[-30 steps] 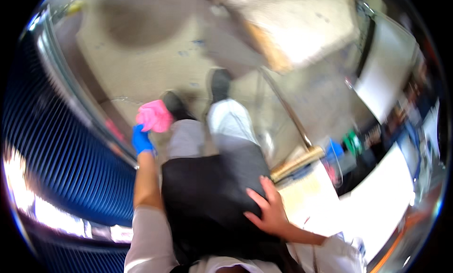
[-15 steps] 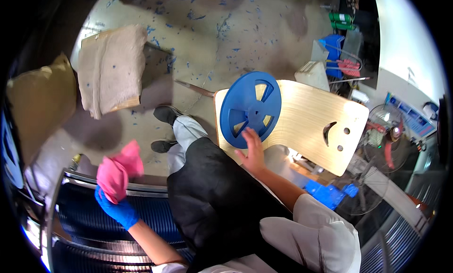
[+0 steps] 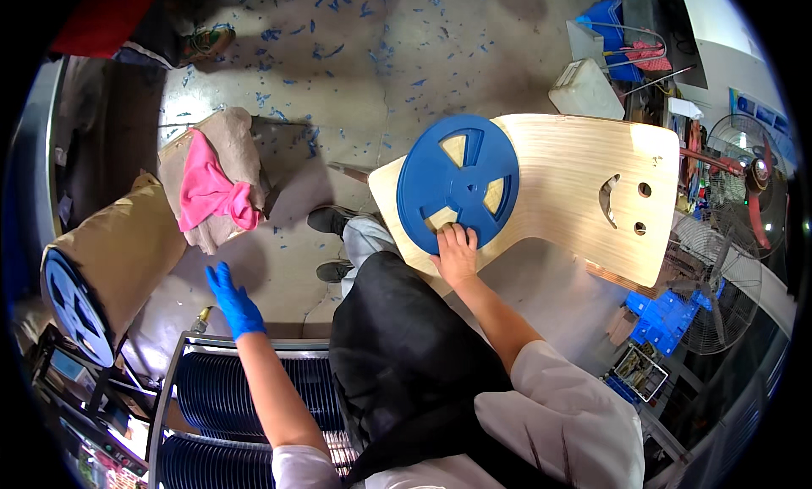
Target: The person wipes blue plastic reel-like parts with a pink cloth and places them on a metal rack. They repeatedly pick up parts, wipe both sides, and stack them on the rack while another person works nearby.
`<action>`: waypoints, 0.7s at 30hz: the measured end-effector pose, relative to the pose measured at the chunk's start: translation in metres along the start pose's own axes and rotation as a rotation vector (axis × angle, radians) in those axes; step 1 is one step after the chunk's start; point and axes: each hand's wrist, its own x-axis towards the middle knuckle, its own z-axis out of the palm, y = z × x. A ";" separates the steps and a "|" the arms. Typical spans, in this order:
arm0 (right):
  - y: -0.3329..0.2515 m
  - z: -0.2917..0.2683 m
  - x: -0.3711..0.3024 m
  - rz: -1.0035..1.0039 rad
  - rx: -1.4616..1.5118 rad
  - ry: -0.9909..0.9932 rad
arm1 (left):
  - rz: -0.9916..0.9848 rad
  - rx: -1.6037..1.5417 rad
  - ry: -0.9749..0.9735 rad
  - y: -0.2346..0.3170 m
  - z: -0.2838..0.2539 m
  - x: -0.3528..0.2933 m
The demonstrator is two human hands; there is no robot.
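My left hand [image 3: 234, 303], in a blue glove, is empty with its fingers apart. Just beyond it, a crumpled pink cloth [image 3: 207, 180] lies on a stool or box padded with beige fabric [image 3: 233, 134]. A blue plastic reel [image 3: 431, 172] with three cut-out windows rests on the seat of a pale wooden chair [image 3: 584, 167]. My bare right hand [image 3: 458, 256] grips the reel's near rim, its fingertips curled at the lower window. The thumb is partly hidden.
Below my left arm stands a rack of dark ribbed discs [image 3: 245, 392]. A brown roll with a blue end reel [image 3: 80, 307] is at far left. Fans [image 3: 719, 294] and blue bins [image 3: 664, 320] stand right. Blue scraps litter the floor; another person's shoe [image 3: 207, 42] shows top left.
The pink cloth has left my left hand and lies on the padded stool; that hand has opened. My right hand has closed on the reel's rim, and the reel sits flatter on the chair.
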 end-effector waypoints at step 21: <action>-0.098 -0.347 -0.057 0.169 1.762 -0.310 | 0.088 -0.312 -0.062 0.002 -0.183 -0.244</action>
